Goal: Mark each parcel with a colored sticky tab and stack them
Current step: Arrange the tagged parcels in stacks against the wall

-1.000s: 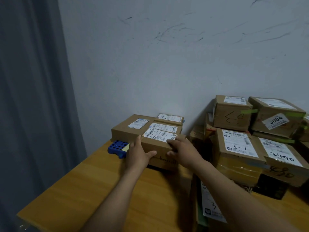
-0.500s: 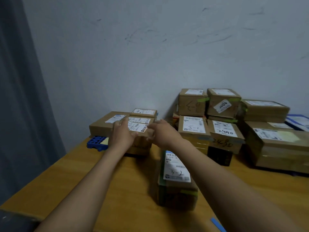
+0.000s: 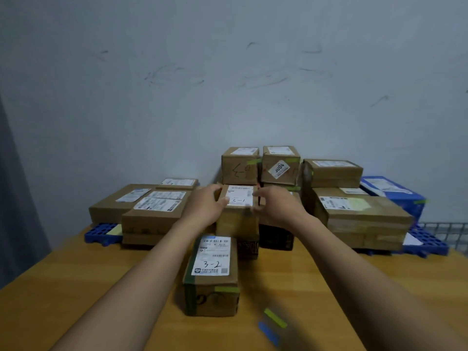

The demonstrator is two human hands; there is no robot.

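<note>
Head view: parcel marked 3-1 (image 3: pixel 239 219) sits mid-table, just in front of the far stacked boxes (image 3: pixel 279 168). Left hand (image 3: pixel 205 206) and right hand (image 3: pixel 277 207) clasp its left and right sides with curled fingers. Nearer lies parcel marked 3-2 (image 3: pixel 211 274). Blurred green and blue sticky tabs (image 3: pixel 272 323) lie near right on the wooden table (image 3: pixel 76 287).

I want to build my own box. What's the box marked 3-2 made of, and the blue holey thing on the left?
The 3-2 box looks like matte brown cardboard, with creased edges. The blue grid is probably moulded plastic: even colour, regular holes.
</note>
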